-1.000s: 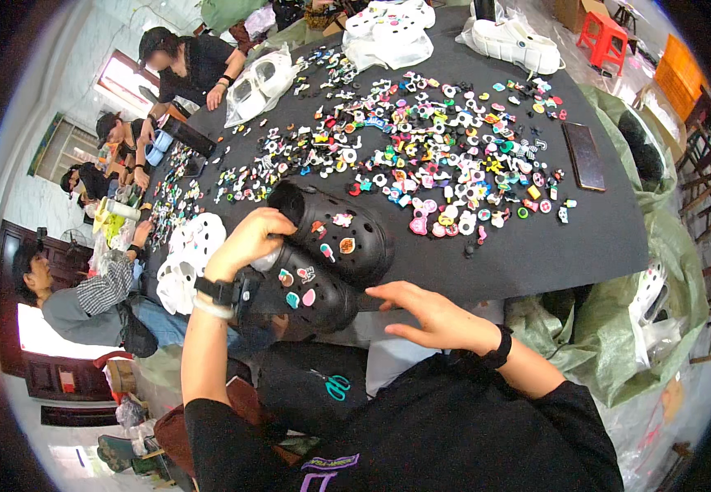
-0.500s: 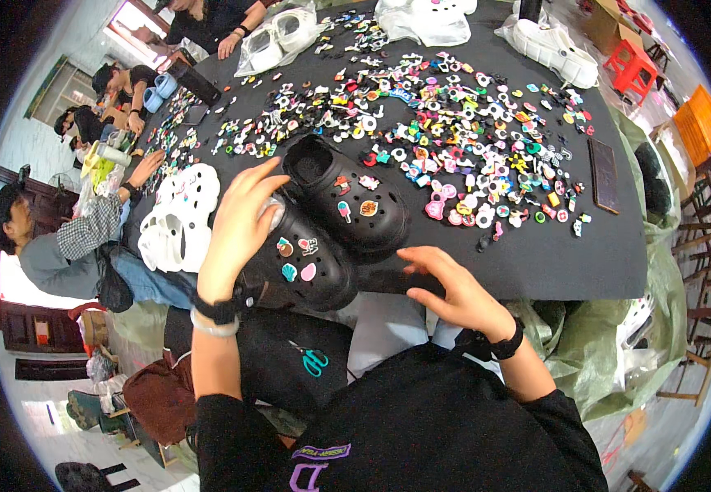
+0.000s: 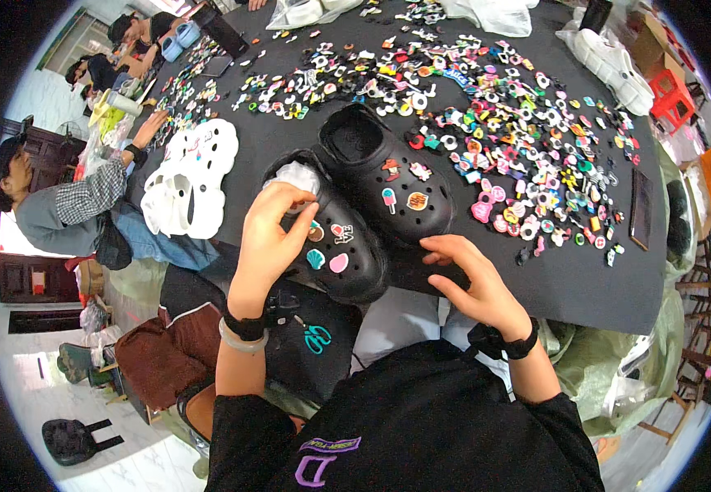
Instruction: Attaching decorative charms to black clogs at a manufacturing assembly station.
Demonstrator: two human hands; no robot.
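Two black clogs with small charms lie side by side at the table's near edge, toes toward me. The left clog (image 3: 359, 269) carries a shell, a pink charm and others; a crumpled white wad (image 3: 296, 175) fills its heel opening. My left hand (image 3: 275, 234) is at that opening, fingers curled and thumb close to the forefinger, next to the wad. What lies between the fingertips is hidden. The right clog (image 3: 421, 211) has a popsicle charm and several more; its opening shows a dark inside. My right hand (image 3: 477, 277) hovers by its toe, open, thumb apart from the fingers.
Loose shoe charms (image 3: 528, 139) spread widely over the black table (image 3: 552, 287). White clogs (image 3: 195, 184) stand at the left, another white clog (image 3: 614, 72) at the far right. A phone (image 3: 641, 209) lies near the right edge. Scissors (image 3: 316, 338) lie below the table edge. Other people sit along the left.
The view has shifted, so the table appears turned. My left hand has gone from spread fingers above the left clog to curled fingers at its opening. My right hand stays open near the right clog.
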